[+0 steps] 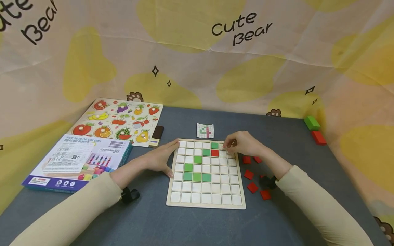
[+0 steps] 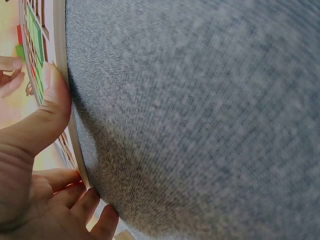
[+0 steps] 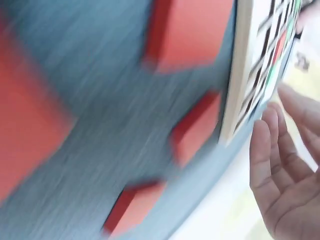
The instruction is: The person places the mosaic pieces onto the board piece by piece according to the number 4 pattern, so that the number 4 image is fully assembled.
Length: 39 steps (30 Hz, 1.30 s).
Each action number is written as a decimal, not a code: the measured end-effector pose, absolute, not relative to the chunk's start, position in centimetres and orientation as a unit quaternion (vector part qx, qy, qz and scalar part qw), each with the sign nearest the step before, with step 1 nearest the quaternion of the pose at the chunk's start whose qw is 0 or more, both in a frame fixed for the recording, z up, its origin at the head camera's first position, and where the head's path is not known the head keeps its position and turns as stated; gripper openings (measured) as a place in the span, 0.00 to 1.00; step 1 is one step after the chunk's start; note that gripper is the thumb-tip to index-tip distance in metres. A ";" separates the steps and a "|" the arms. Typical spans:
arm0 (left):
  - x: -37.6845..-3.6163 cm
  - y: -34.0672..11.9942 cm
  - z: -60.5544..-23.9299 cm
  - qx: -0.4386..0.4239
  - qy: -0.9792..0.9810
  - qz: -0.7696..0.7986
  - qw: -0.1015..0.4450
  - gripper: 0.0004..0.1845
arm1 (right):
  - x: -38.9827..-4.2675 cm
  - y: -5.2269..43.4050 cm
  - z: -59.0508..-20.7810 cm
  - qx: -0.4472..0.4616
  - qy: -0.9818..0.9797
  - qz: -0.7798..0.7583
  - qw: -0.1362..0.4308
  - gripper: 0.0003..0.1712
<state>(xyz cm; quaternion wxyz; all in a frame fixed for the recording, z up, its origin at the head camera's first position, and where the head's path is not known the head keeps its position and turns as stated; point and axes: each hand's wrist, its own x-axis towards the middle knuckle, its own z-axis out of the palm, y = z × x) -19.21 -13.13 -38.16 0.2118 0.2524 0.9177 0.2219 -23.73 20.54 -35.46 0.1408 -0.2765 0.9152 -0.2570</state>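
Head view shows a grey felt-like table (image 1: 197, 225) hemmed in by a cream cloth backdrop (image 1: 191, 51) with yellow blotches and the words "Cute Bear". At the middle lies one wooden grid board (image 1: 205, 204). In its cells sit six green tiles (image 1: 192, 176) and one red tile (image 1: 214, 153). Just right of the board lie about six loose red tiles (image 1: 248, 174), some partly hidden by the right forearm. One small pattern card (image 1: 205, 131) lies just beyond the board's far edge. At the left are one fruit puzzle board (image 1: 118, 121) and one printed box (image 1: 77, 160); near the far right corner sit one green block (image 1: 311, 122) and one red block (image 1: 318, 137).

The left hand (image 1: 161, 158) lies flat against the board's left edge, fingers straight, thumb pressing the frame, gripping nothing. The right hand (image 1: 243, 143) hovers over the board's far right corner, beside the red tile, fingertips bent down toward the cells; whether they pinch anything cannot be told. Both sleeves are cream.
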 end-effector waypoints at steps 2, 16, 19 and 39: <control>-19.3 -13.1 -38.2 0.252 0.918 0.221 0.212 0.64 | -24.0 21.9 -35.2 -0.274 0.915 -0.252 0.157 0.08; -19.1 -13.0 -38.0 0.260 0.918 0.220 0.204 0.64 | -24.1 27.4 -35.6 -0.245 0.912 -0.204 0.257 0.19; -19.1 -13.0 -38.0 0.256 0.918 0.221 0.206 0.64 | -24.0 27.5 -36.1 -0.251 0.916 -0.199 0.243 0.17; -19.2 -13.0 -38.2 0.258 0.918 0.217 0.208 0.64 | -23.3 22.3 -35.3 -0.262 0.901 -0.294 0.181 0.08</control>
